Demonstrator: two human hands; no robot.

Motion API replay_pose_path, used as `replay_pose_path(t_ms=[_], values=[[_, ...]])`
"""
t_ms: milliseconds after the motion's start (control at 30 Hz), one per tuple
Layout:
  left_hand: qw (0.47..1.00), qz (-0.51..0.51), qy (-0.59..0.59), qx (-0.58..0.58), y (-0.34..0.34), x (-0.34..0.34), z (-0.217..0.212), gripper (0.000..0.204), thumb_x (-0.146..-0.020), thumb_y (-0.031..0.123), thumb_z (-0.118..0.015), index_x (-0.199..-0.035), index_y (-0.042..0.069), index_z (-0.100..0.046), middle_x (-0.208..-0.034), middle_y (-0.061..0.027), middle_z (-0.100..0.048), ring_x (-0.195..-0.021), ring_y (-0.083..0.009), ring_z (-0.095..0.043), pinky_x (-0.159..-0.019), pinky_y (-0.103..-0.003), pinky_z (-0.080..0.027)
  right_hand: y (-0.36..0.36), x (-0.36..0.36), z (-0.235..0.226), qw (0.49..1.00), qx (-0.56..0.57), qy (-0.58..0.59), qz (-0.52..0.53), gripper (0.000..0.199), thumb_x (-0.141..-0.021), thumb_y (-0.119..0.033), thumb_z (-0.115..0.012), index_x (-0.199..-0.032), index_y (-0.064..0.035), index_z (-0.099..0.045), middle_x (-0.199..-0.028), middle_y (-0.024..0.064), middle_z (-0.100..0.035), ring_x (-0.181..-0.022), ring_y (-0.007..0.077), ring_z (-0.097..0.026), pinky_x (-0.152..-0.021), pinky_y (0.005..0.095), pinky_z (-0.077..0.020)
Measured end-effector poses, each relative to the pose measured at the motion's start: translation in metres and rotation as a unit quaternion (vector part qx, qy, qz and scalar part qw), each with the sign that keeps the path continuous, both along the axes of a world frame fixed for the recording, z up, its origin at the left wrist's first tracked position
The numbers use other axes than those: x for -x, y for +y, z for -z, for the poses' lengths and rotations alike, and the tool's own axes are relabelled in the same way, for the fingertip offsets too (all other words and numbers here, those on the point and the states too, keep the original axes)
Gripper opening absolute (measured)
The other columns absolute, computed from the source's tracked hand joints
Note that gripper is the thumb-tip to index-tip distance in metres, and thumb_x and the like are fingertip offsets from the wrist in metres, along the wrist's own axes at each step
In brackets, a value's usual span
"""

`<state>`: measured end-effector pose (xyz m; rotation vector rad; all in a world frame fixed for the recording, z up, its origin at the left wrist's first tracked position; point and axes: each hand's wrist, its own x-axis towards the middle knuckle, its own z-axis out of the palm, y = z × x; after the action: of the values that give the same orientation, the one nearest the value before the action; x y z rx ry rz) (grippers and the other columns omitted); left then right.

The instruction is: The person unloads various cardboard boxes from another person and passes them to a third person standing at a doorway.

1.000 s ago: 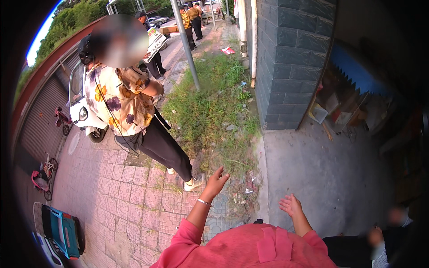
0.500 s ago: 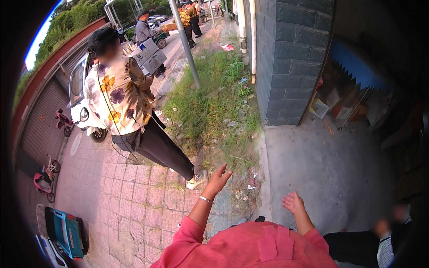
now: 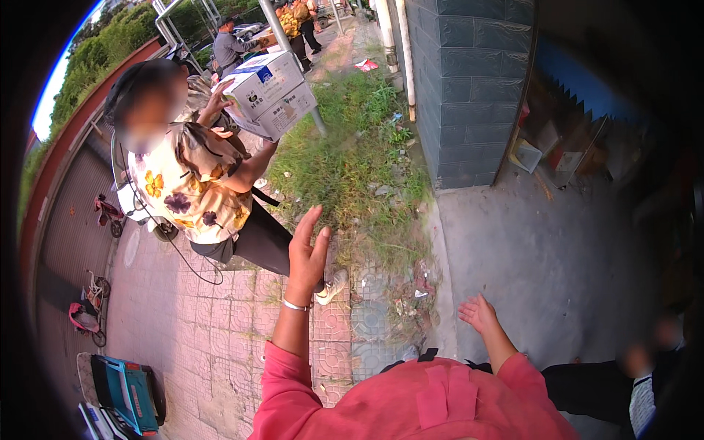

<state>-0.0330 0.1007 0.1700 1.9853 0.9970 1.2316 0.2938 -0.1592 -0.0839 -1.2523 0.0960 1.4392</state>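
Note:
My left hand is raised in front of me with fingers stretched out and thumb apart. It holds nothing, and a white bangle circles the wrist. Lower and to the right, my right hand is open and empty over the grey concrete. Ahead on the left, a person in a flowered shirt faces partly toward me. Beside that person is a white cardboard box with blue print, and a hand touches its left side. The box is beyond my left hand, apart from it. Whose hand supports it underneath is unclear.
A grey brick pillar stands ahead, beside weedy grass and a metal pole. Pink paving spreads left, with a blue vehicle. At lower right are a person's dark-clothed legs; clutter lies under a blue sheet.
My left hand has risen and moved left, toward the flowered-shirt person. That person has turned more toward me, and the box has come nearer and right. My right hand stays open, slightly higher.

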Motion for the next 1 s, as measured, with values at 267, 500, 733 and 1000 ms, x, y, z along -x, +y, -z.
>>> replay_pose_path(t_ms=[267,500,733,1000], values=[[0.927,-0.103,0.164,-0.32,0.065,-0.048,-0.169,0.039,-0.084,0.02,-0.053,-0.116,-0.001,-0.048,-0.118,-0.0199,-0.049,-0.117,-0.0345,-0.038,-0.096,-0.039,-0.031,0.156,0.063,0.003,0.984,-0.136,0.096,-0.07,0.063,-0.089,-0.047,-0.033,-0.132,-0.0021,-0.022,-0.128,0.0254,-0.034,-0.115,0.0364,-0.04,-0.09,0.0505,-0.0379],[0.97,0.098,0.208,-0.082,0.074,-0.08,-0.175,0.049,-0.087,0.035,-0.049,-0.115,-0.005,-0.048,-0.113,-0.0245,-0.049,-0.107,-0.0292,-0.047,-0.088,-0.031,-0.036,0.268,0.136,-0.026,0.884,-0.357,0.277,-0.118,0.069,-0.088,-0.051,-0.032,-0.136,-0.0052,-0.015,-0.134,0.0186,-0.03,-0.119,0.0339,-0.036,-0.098,0.0506,-0.0284],[0.875,0.192,0.411,-0.17,-0.038,-0.124,-0.196,0.062,-0.078,0.048,-0.052,-0.122,0.004,-0.047,-0.128,-0.0258,-0.037,-0.123,-0.0405,-0.028,-0.102,-0.043,-0.019,0.195,0.097,-0.07,0.88,-0.36,0.293,-0.094,0.07,-0.087,-0.053,-0.032,-0.136,-0.0058,-0.014,-0.136,0.0174,-0.027,-0.121,0.0333,-0.031,-0.099,0.0496,-0.0246],[0.863,0.382,0.283,-0.17,-0.119,-0.259,-0.225,0.057,-0.076,0.039,-0.057,-0.117,-0.001,-0.05,-0.112,-0.0302,-0.049,-0.12,-0.0417,-0.033,-0.1,-0.041,-0.024,0.026,-0.009,-0.128,0.881,-0.411,0.189,0.137,0.072,-0.085,-0.054,-0.032,-0.136,-0.0065,-0.014,-0.137,0.016,-0.024,-0.123,0.0326,-0.025,-0.1,0.0484,-0.0202]])
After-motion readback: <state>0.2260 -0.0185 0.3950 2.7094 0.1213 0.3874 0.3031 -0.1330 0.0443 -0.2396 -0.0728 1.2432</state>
